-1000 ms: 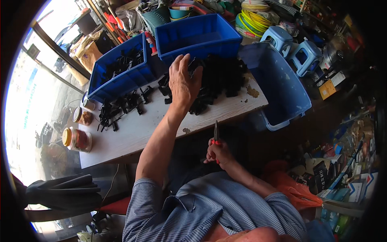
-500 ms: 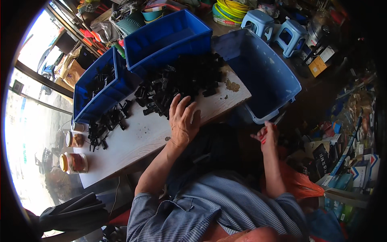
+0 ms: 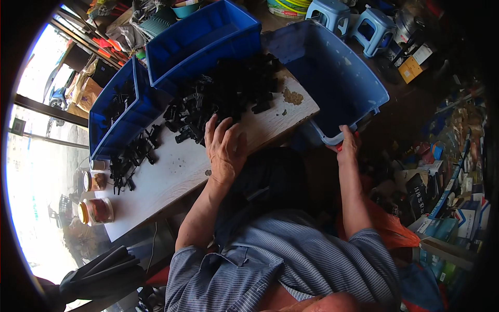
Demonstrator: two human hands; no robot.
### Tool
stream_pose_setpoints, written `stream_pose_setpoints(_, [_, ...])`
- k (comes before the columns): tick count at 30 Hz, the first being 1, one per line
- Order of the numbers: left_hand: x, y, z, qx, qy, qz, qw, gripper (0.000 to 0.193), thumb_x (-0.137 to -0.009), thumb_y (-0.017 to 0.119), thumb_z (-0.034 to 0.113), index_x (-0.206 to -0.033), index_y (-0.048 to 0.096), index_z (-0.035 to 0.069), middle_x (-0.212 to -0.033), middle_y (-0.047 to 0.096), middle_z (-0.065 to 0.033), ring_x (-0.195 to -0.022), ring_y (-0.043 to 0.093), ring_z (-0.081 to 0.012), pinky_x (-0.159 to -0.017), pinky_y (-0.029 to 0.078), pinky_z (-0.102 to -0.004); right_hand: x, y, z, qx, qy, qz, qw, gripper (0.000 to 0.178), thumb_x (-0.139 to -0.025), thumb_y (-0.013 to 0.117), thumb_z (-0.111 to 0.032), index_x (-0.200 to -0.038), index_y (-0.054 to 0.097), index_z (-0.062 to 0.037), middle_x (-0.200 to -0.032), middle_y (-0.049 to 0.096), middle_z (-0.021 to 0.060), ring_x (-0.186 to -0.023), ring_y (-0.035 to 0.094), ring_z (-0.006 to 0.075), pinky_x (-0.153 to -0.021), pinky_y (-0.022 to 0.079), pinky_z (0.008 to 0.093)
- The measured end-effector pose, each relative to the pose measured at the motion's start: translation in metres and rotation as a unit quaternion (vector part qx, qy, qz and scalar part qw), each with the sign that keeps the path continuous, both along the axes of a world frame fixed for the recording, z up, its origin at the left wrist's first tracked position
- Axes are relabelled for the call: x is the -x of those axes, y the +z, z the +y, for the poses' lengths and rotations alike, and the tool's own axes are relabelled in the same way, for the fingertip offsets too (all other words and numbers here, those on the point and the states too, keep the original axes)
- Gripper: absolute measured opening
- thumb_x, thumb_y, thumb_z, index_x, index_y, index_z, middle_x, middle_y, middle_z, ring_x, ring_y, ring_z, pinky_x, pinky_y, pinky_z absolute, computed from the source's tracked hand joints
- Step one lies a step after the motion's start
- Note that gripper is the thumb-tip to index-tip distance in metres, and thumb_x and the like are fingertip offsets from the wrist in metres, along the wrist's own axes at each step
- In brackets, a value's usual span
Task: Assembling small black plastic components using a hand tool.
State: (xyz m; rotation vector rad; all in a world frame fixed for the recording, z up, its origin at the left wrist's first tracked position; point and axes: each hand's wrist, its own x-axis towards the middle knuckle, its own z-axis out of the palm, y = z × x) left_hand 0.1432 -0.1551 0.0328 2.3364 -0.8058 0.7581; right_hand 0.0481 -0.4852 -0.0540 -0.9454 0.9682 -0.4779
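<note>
- The tabletop [image 3: 179, 171] slants away from near left to far right; the pale blue tub [image 3: 358, 86] sits off its right end.
- On the tabletop, the pile of black parts [image 3: 223, 93] lies straight ahead of the left hand [image 3: 226, 156], its long axis also running from near left to far right. The left hand is clearly nearer to it than the right hand [image 3: 348, 145].
- The left grip is palm down, fingers loosely spread, at the pile's near edge; nothing shows in it. Fingertip contact and whatever lies under the palm cannot be made out.
- The right grip is curled at the tub's near corner, around a red-handled tool [image 3: 340, 147]. Only a little red shows; the tool's working end is hidden, and whether the hand touches the rim is unclear.
- Single parts merge in shadow toward the pile's far side, so their outlines are lost.
</note>
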Motion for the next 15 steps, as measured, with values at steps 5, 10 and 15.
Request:
stream_pose_setpoints(5, [-0.003, -0.007, 0.005, -0.004, -0.001, 0.002, 1.000, 0.035, -0.075, 0.072, 0.008, -0.109, 0.064, 0.009, -0.123, 0.060, -0.0120, -0.127, 0.046, -0.0443, -0.105, 0.038, -0.0575, -0.019, 0.019, 0.028, -0.010, -0.016, 0.013, 1.000, 0.058, -0.079, 0.077, -0.035, -0.126, 0.055, -0.0096, -0.130, 0.050, 0.0158, -0.119, 0.050, 0.0371, -0.078, 0.057, 0.0583])
stream_pose_setpoints(10, [-0.003, -0.006, 0.002, -0.012, -0.006, 0.011, 1.000, 0.033, -0.076, 0.072, 0.008, -0.108, 0.064, 0.009, -0.121, 0.061, -0.0120, -0.126, 0.047, -0.0442, -0.105, 0.038, -0.0575, -0.036, 0.003, 0.025, -0.005, -0.004, -0.007, 1.000, 0.057, -0.082, 0.076, -0.039, -0.126, 0.055, -0.0086, -0.130, 0.052, 0.0134, -0.121, 0.050, 0.0361, -0.077, 0.058, 0.0594])
stream_pose_setpoints(15, [-0.002, -0.004, -0.005, 0.011, -0.017, -0.028, 0.999, 0.030, -0.076, 0.073, 0.007, -0.105, 0.065, 0.008, -0.116, 0.063, -0.0117, -0.124, 0.050, -0.0427, -0.106, 0.037, -0.0583, -0.055, -0.005, 0.016, -0.014, 0.007, -0.010, 1.000, 0.055, -0.085, 0.073, -0.038, -0.129, 0.054, -0.0097, -0.133, 0.053, 0.0116, -0.124, 0.049, 0.0350, -0.076, 0.058, 0.0594])
